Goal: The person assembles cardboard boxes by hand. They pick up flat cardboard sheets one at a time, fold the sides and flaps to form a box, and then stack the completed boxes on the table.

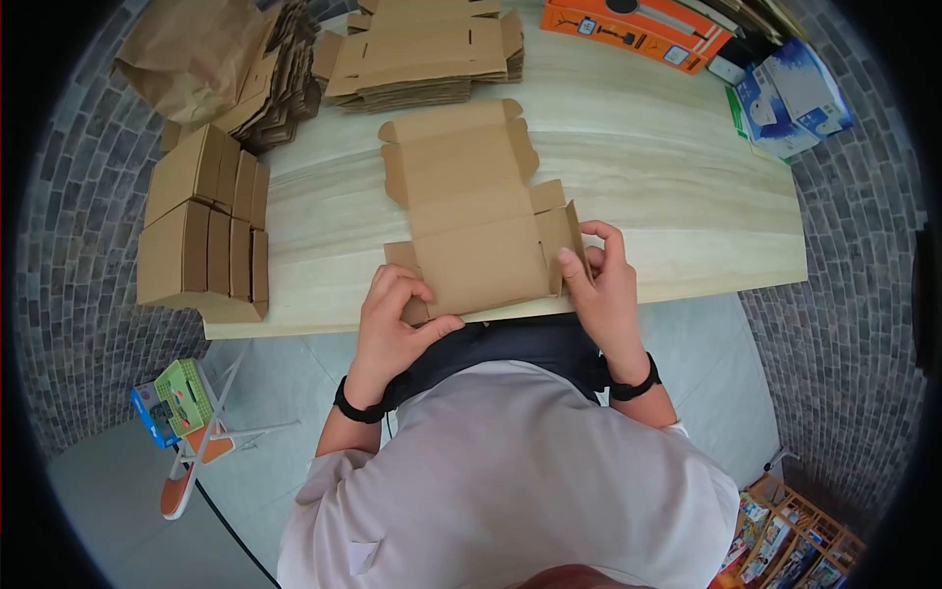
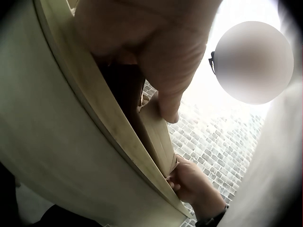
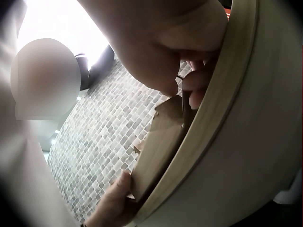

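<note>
Carton point(image 1: 476, 221) lies part-folded at the near edge of the table point(image 1: 677, 206), roughly mid-width; its far panel is flat w/ rounded side flaps spread, its R side flap point(image 1: 557, 245) stands up; a front flap point(image 2: 158, 135) shows along the table edge in the L wrist view; L hand point(image 1: 392, 319) is at the near L corner, fingers curled over the side flap, thumb out along the front edge, so clamped on carton; R hand point(image 1: 608, 294) pinches the raised R flap btwn thumb & fingers, thumb on the inner side; both wrists wear black bands point(image 1: 361, 404); person's pale shirt point(image 1: 510, 461) & dark trousers point(image 1: 491, 339) are just below the table edge; beyond carton, a flat stack point(image 1: 422, 64) of cut cardboard; to its L, more brown sheets point(image 1: 280, 93) beside a paper bag point(image 1: 186, 54); nearer on the L, folded boxes point(image 1: 201, 236) stand packed together; far R has an orange box point(image 1: 638, 34) & a blue-white box point(image 1: 795, 98); off the table, L, a green item point(image 1: 186, 393) & a blue pack point(image 1: 152, 417) sit by a white-legged stand point(image 1: 216, 422); lower R, a rack point(image 1: 805, 540) w/ colourful packs; grey brick-pattern wall point(image 1: 88, 216) both sides.
</note>
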`<state>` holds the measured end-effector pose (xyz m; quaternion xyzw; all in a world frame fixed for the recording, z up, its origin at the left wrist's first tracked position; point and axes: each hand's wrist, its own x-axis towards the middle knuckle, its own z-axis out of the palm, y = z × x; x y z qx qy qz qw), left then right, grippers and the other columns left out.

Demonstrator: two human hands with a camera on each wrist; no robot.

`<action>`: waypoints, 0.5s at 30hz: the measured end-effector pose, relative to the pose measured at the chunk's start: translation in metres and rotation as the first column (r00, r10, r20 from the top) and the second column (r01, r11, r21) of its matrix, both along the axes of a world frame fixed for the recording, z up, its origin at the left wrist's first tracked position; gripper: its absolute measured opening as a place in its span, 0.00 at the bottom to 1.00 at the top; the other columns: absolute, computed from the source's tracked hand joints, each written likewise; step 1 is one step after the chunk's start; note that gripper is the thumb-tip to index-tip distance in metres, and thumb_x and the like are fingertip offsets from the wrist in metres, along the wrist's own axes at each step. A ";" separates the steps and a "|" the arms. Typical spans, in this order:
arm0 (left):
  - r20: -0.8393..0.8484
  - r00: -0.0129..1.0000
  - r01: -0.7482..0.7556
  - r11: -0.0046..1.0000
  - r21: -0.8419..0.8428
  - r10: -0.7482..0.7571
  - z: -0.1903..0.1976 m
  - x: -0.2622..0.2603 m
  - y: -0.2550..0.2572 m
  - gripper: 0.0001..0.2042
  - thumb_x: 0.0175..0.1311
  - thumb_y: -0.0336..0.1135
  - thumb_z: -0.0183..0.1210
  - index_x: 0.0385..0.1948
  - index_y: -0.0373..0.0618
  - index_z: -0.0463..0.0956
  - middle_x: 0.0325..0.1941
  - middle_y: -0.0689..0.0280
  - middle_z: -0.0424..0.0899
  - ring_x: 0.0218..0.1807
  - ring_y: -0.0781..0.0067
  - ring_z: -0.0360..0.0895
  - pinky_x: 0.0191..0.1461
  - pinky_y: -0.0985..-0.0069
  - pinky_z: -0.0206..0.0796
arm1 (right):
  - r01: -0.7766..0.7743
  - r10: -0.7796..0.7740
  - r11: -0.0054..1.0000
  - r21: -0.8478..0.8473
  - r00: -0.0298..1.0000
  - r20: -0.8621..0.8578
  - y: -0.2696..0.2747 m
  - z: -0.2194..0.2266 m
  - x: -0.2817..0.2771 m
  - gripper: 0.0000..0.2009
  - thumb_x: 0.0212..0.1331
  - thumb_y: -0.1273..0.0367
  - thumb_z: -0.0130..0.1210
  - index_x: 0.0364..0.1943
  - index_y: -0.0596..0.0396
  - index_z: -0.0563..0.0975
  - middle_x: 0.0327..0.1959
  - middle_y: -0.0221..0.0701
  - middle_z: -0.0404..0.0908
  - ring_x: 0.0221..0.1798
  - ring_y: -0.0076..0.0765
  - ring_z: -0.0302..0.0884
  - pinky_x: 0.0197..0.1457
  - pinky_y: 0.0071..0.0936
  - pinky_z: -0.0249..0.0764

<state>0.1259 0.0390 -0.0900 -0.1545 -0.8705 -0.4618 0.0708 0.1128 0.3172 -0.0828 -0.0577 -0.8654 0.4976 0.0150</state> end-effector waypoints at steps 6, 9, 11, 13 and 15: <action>0.027 0.999 -0.017 0.997 -0.075 0.020 -0.005 0.004 -0.003 0.23 0.43 0.38 0.79 0.36 0.43 0.73 0.44 0.62 0.74 0.44 0.60 0.74 0.48 0.68 0.69 | -0.039 0.046 0.999 0.035 0.972 -0.230 -0.003 -0.013 -0.007 0.16 0.65 0.64 0.60 0.49 0.58 0.71 0.23 0.36 0.78 0.21 0.37 0.73 0.29 0.30 0.70; -0.113 0.982 -0.158 0.986 -0.057 0.151 0.005 0.002 0.008 0.31 0.45 0.35 0.78 0.51 0.45 0.70 0.60 0.58 0.67 0.44 0.63 0.75 0.51 0.68 0.71 | -0.045 0.045 0.999 0.027 0.999 0.015 0.006 -0.003 -0.007 0.13 0.65 0.67 0.58 0.46 0.60 0.71 0.26 0.38 0.80 0.24 0.37 0.77 0.31 0.31 0.73; 0.011 0.988 -0.152 0.988 0.040 0.151 0.008 0.000 0.010 0.36 0.45 0.33 0.78 0.57 0.46 0.65 0.63 0.56 0.62 0.45 0.65 0.74 0.52 0.68 0.72 | -0.048 0.050 0.998 -0.038 0.997 0.056 0.003 0.003 -0.006 0.12 0.66 0.68 0.57 0.46 0.61 0.71 0.28 0.38 0.81 0.25 0.35 0.79 0.32 0.30 0.74; 0.134 0.981 -0.157 0.978 0.137 0.139 0.008 -0.003 0.009 0.42 0.46 0.31 0.77 0.64 0.47 0.60 0.67 0.54 0.57 0.45 0.66 0.74 0.52 0.68 0.72 | -0.050 0.060 0.993 -0.104 0.994 0.095 -0.001 0.009 -0.005 0.12 0.66 0.70 0.56 0.46 0.62 0.70 0.30 0.39 0.83 0.27 0.33 0.81 0.32 0.30 0.75; 0.246 0.964 -0.154 0.965 0.214 0.099 0.005 -0.005 0.005 0.48 0.47 0.32 0.78 0.70 0.46 0.54 0.72 0.56 0.56 0.52 0.68 0.76 0.57 0.71 0.72 | -0.032 0.063 0.979 -0.199 0.986 0.153 -0.006 0.013 -0.004 0.13 0.66 0.73 0.53 0.51 0.62 0.68 0.39 0.38 0.85 0.29 0.28 0.82 0.32 0.26 0.77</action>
